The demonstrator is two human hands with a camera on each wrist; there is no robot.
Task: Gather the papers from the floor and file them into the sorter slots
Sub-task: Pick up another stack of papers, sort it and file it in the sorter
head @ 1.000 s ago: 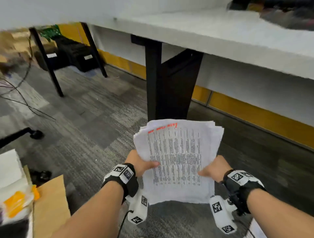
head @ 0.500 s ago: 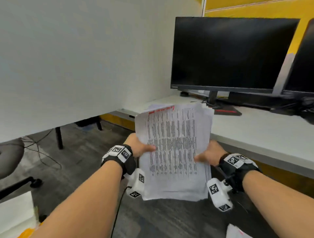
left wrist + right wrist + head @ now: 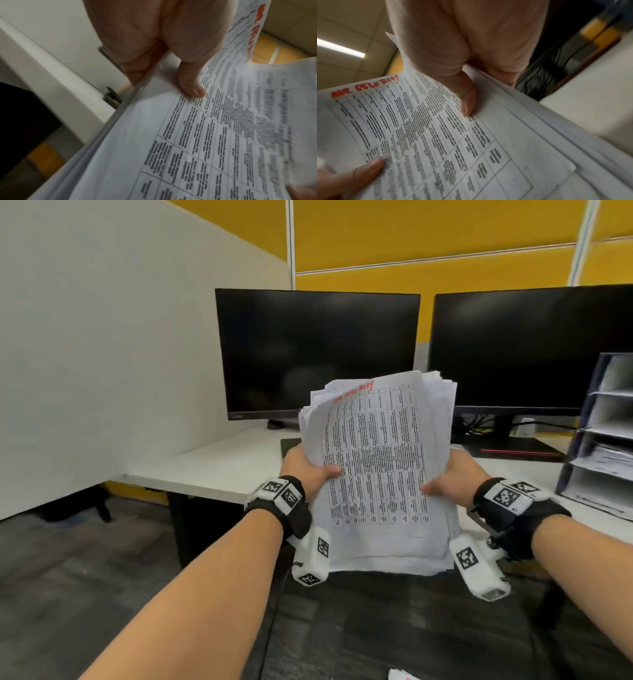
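The stack of papers is held up in front of the chest, above the floor and short of the desk, its printed table facing the person and a red scrawl along the top edge. The left hand pinches the left edge, thumb on the top sheet and fingers behind; the right hand does the same on the right edge. The sheets are not squared: corners fan out at the top and along the right side.

That ragged edge is the likely trouble. Loose sheets could catch on a slot lip and buckle, or slide out of the pinch and drop back to the floor, since only the thumbs press the front. One hand will probably have to let go to feed a slot, and the stack may then sag or splay.

The sorter stands at the desk's right end, well apart from the stack. Its upper slots look bare, a middle one already holds papers, and the lowest shows a sheet or folder; blur keeps me from saying more. One more paper lies on the floor by the lower edge of the head view, so gathering seems unfinished.

Two dark monitors stand behind.
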